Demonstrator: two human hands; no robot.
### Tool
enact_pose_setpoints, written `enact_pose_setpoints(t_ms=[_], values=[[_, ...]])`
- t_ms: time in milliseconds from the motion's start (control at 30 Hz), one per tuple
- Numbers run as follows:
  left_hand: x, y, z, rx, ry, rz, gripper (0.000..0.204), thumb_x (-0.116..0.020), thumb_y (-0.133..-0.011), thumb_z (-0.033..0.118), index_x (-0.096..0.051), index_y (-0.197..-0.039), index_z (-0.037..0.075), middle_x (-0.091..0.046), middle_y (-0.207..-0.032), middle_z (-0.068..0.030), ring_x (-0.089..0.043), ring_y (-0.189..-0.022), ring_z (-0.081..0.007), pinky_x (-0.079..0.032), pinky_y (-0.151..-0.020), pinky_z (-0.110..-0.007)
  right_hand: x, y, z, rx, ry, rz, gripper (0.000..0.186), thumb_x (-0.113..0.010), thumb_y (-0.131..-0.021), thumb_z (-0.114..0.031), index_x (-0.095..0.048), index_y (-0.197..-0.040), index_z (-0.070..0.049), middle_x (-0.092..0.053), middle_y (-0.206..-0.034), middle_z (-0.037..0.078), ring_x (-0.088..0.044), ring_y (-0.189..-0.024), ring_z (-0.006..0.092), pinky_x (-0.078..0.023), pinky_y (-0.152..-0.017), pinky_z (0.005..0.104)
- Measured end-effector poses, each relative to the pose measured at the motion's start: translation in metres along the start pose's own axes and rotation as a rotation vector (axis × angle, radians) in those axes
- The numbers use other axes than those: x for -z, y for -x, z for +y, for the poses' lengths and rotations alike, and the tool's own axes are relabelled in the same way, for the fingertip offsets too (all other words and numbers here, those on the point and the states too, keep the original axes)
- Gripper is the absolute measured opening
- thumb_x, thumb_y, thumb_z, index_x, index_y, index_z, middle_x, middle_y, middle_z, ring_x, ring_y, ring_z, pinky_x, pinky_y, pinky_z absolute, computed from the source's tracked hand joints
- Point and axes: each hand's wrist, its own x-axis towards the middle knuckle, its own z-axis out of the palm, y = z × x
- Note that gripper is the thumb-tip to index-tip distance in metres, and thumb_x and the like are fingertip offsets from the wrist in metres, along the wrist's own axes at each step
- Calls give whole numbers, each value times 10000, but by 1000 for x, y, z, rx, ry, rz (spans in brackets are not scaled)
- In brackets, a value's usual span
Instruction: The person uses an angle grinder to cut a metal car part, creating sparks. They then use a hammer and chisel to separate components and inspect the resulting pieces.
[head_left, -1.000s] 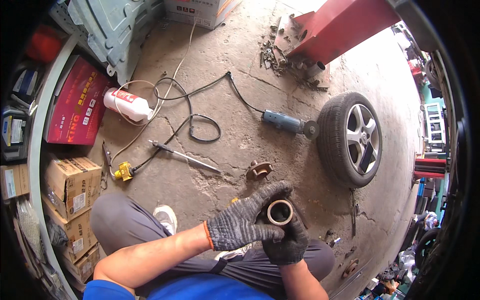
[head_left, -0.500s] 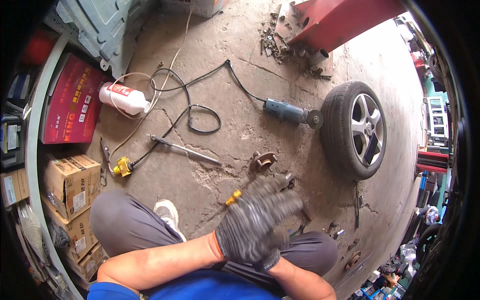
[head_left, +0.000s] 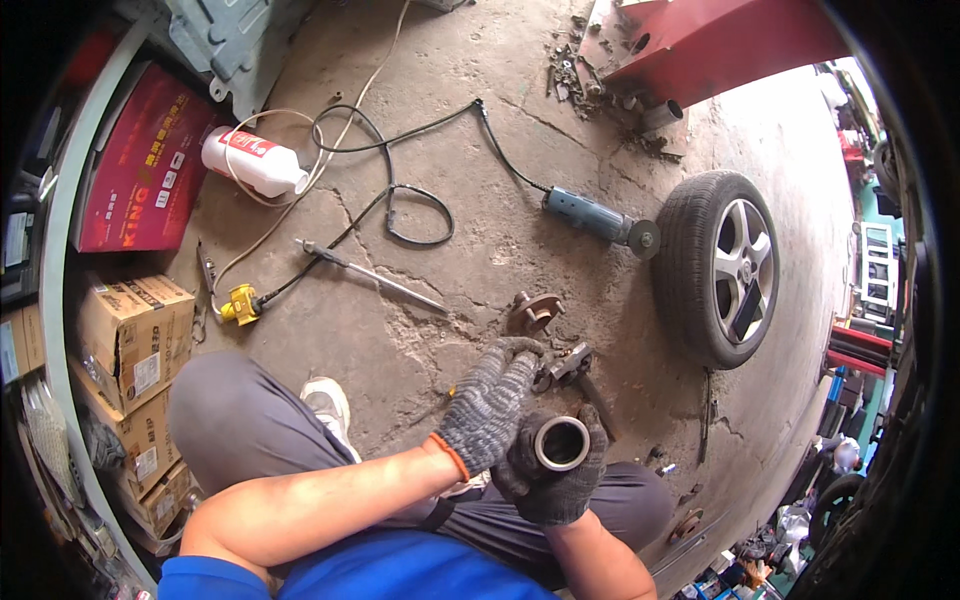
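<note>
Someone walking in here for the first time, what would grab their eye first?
Probably the wheel at right, with the grinder to its left, and the red post at top right. At lower middle, the gloved right hand holds a metal ring, its opening facing the camera.

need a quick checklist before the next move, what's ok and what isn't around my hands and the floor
1. Hands covered: ok, left hand and right hand both wear grey knit gloves.
2. Metal sleeve held: ok, gripped in the right hand, open end facing the camera.
3. Sleeve bore clean: cannot tell, its inside is dark.
4. Left hand empty: cannot tell, the palm is hidden.
5. Angle grinder disc clear of the tyre: cannot tell, they look very close.
6. Floor ahead free of trip hazards: not ok, a looped black cord and a metal rod lie there.
</note>
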Motion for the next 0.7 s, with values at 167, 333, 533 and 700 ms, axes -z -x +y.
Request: enact_pose_setpoints(t_ms=[167,333,533,700], values=[[13,6,20,26,44,-66,244,-425,-1040,169,-565,-1187,33,-623,-1064,-80,-603,-978,-137,-493,-903,-305,-15,-9,-12,-68,-257,62,616,-354,-887,-643,-584,-1084,-106,-597,-969,86,-568,-946,270,-480,-871,442],[21,9,15,-452,-659,-177,335,-464,-943,66,-529,-1264,-10,-571,-1212,-184,-572,-1110,-315,-456,-981,-402,-27,-32,-23,-21,-70,53,576,-355,-881,-655,-526,-819,-109,-462,-672,41,-448,-616,203,-417,-564,342],[20,5,28,-288,-457,-266,397,-477,-888,27,-521,-1279,-30,-525,-1271,-225,-511,-1192,-388,-423,-1027,-438,-24,-42,-25,-5,-45,126,566,-353,-890,-665,-501,-751,-136,-361,-549,-1,-359,-499,175,-291,-456,325],[23,3,23,-389,-554,-258,373,-479,-905,26,-534,-1272,-8,-525,-1259,-220,-528,-1170,-370,-433,-1019,-423,-31,-49,-23,10,-36,303,570,-334,-902,-662,-531,-744,-151,-365,-526,3,-347,-457,188,-285,-433,329]])
